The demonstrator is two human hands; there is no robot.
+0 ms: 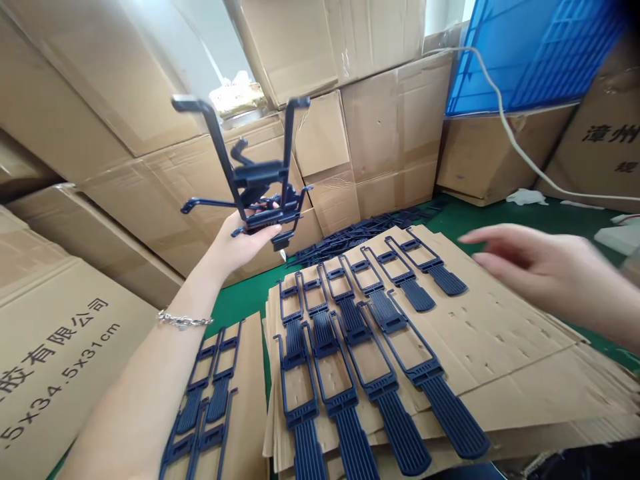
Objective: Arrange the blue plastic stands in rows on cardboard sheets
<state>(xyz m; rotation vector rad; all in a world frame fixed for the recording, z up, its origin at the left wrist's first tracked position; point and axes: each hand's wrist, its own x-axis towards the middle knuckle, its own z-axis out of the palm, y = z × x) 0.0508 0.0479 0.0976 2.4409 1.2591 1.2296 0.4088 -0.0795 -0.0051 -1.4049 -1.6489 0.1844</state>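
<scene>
My left hand (245, 243) is raised and grips a dark blue moulded plastic part (255, 179) by its lower end, with two long arms rising from it. My right hand (530, 257) hangs blurred above the right side of a stacked cardboard sheet (505, 333), fingers apart and holding nothing. On those sheets lie several flat dark blue plastic frames with ribbed handles (385, 327), in rows. More of the frames lie on a narrower cardboard stack (245, 413) under my left forearm. A chain bracelet (184, 320) circles my left wrist.
Large cardboard cartons (380, 133) are piled at the back and left, some printed with Chinese characters and dimensions. A heap of dark blue parts (360, 233) lies behind the sheets on a green surface (480, 217). A blue plastic panel (530, 53) and a white cable (515, 137) are at upper right.
</scene>
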